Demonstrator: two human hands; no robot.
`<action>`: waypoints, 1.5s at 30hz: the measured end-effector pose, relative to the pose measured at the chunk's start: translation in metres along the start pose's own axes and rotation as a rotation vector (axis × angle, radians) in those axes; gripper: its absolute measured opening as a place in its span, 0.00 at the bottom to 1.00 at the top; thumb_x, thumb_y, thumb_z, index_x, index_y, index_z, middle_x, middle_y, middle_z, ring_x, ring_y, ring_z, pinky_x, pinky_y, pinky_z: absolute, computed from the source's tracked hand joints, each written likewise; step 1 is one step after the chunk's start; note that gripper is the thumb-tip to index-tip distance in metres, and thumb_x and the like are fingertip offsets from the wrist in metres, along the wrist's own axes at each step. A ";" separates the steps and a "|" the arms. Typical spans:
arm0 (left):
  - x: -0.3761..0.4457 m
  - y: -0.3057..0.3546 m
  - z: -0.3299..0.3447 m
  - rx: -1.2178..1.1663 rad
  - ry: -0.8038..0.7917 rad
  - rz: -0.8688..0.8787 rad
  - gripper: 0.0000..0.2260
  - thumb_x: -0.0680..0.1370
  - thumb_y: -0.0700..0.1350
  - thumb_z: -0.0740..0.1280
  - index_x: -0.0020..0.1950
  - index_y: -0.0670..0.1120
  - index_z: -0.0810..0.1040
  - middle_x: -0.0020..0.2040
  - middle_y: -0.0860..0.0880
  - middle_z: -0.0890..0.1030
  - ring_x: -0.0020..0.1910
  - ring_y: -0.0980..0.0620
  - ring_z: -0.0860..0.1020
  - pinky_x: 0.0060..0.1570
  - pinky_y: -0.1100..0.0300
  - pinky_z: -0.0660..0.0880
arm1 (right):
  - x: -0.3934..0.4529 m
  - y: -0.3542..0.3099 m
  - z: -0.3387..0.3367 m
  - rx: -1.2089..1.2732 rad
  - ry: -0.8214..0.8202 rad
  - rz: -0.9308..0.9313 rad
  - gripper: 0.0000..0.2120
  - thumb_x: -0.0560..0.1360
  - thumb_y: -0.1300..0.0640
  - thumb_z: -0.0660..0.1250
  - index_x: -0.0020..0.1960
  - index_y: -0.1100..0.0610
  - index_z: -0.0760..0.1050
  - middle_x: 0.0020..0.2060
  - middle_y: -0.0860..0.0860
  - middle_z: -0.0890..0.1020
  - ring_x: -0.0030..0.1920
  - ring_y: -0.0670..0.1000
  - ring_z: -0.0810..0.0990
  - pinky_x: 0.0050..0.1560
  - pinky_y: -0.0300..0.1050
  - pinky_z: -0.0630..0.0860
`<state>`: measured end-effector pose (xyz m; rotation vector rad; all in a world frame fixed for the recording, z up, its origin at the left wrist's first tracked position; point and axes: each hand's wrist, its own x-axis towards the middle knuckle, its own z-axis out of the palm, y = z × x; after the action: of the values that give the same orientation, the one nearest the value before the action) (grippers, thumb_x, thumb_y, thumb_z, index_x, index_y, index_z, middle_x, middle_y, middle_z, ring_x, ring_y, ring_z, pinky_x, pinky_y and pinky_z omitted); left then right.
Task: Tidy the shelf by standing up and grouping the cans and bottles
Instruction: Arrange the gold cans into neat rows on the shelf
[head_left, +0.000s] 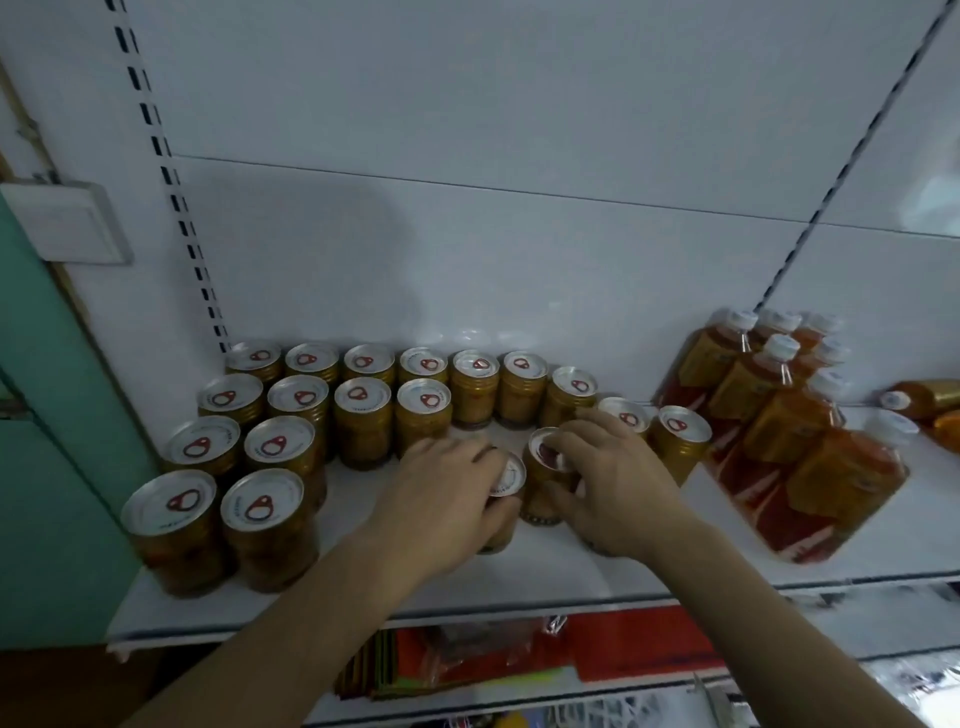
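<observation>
- Left hand (447, 499): fingers curled around the top of a can (506, 480) near the middle of the shelf (571, 577); the can tilts toward the right, its lid partly covered by the hand.
- Right hand (610, 478): fingers curled around a second can (545, 486), thumb on its near side, fingertips over the lid; this can stands just beside the first.
- Grouped cans (311, 410): upright amber cans with silver pull-tab lids, in rows on the left half of the shelf, reaching from the back panel toward the front edge.
- Two more upright cans (680, 441) stand just right of the right hand.
- Bottles (779, 410): orange, white-capped, clustered upright on the right side; contents orange, not otherwise identifiable.
- One bottle (922, 397) lies on its side at the far right.
- Lower shelf: red and coloured packets (493, 660), blurred.
</observation>
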<state>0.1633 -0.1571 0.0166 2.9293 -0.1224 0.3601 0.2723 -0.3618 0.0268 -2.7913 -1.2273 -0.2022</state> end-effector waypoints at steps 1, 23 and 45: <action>-0.006 -0.003 -0.001 0.015 0.001 -0.032 0.24 0.83 0.64 0.55 0.74 0.54 0.73 0.72 0.55 0.75 0.69 0.50 0.74 0.67 0.51 0.70 | 0.000 -0.004 0.002 0.027 0.020 -0.036 0.21 0.74 0.42 0.66 0.62 0.51 0.82 0.60 0.50 0.84 0.68 0.56 0.77 0.71 0.54 0.74; -0.055 -0.080 -0.035 0.233 0.003 -0.248 0.18 0.84 0.58 0.62 0.73 0.56 0.76 0.72 0.53 0.74 0.71 0.47 0.68 0.70 0.44 0.69 | 0.042 -0.107 0.052 0.089 0.212 -0.133 0.24 0.81 0.43 0.59 0.68 0.56 0.80 0.65 0.57 0.81 0.69 0.61 0.76 0.69 0.58 0.76; -0.031 -0.067 -0.038 0.062 0.097 -0.144 0.23 0.83 0.55 0.65 0.77 0.51 0.71 0.74 0.49 0.71 0.76 0.45 0.68 0.73 0.48 0.67 | 0.024 -0.097 0.036 0.123 0.275 -0.027 0.30 0.86 0.37 0.57 0.81 0.52 0.69 0.81 0.57 0.69 0.84 0.59 0.62 0.82 0.59 0.65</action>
<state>0.1318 -0.0823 0.0340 2.9518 0.1140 0.4896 0.2199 -0.2745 -0.0024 -2.5402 -1.1677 -0.4772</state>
